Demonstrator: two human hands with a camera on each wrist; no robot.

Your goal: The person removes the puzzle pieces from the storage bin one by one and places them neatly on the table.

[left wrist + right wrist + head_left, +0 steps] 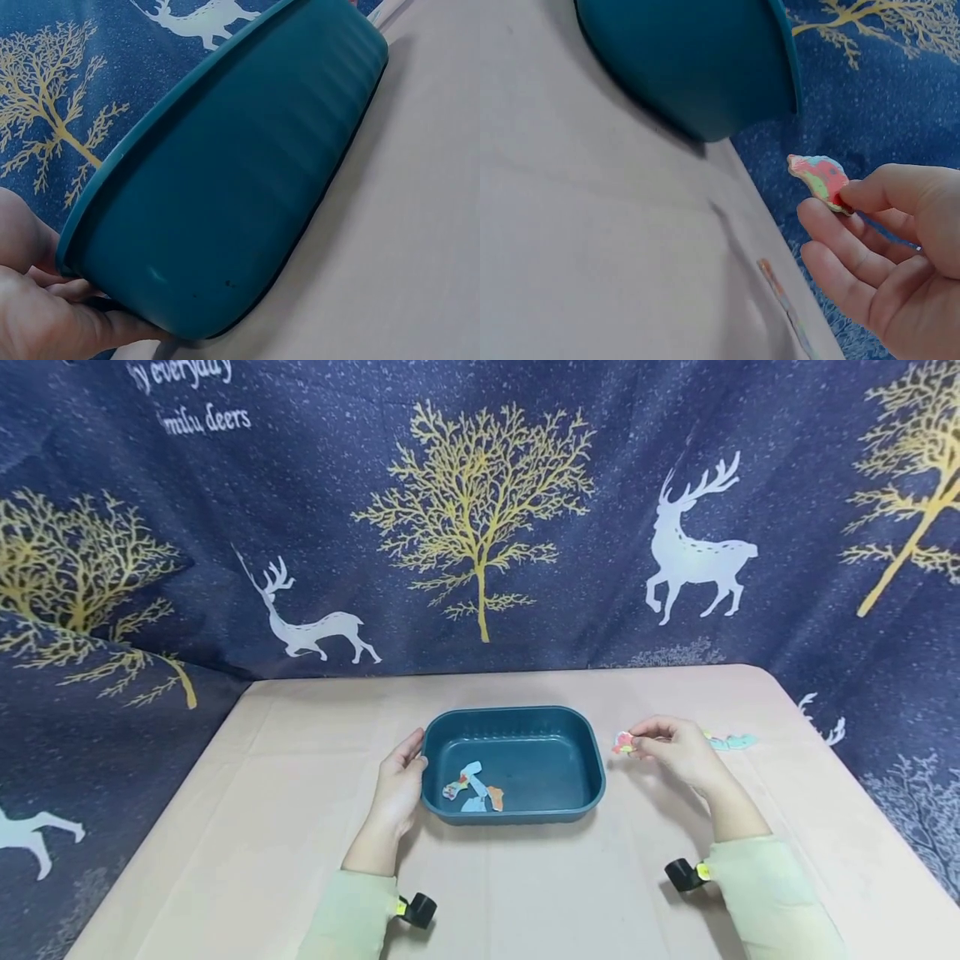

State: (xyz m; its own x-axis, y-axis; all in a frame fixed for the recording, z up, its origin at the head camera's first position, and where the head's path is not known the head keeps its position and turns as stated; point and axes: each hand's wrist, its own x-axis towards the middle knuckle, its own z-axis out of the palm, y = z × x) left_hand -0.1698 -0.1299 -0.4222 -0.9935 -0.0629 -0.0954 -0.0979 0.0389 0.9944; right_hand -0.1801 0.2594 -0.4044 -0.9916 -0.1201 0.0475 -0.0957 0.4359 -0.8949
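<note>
A dark teal plastic basin point(513, 817) stands on the table, with several small flat coloured pieces point(477, 787) lying in its left part. My left hand point(397, 783) grips the basin's left end by the rim; the left wrist view shows its fingers point(45, 315) against the outer wall. To the right of the basin, my right hand point(678, 752) pinches a small flat piece point(823, 180) between thumb and fingertips, off the table. Red, green and pale blue patches cover this irregular piece. Its exact kind I cannot tell.
More flat pieces point(735, 742), mostly pale blue, lie on the table behind the right hand. A light pinkish cloth covers the table point(300, 793). Behind it hangs a dark blue curtain point(315, 560) with deer and trees.
</note>
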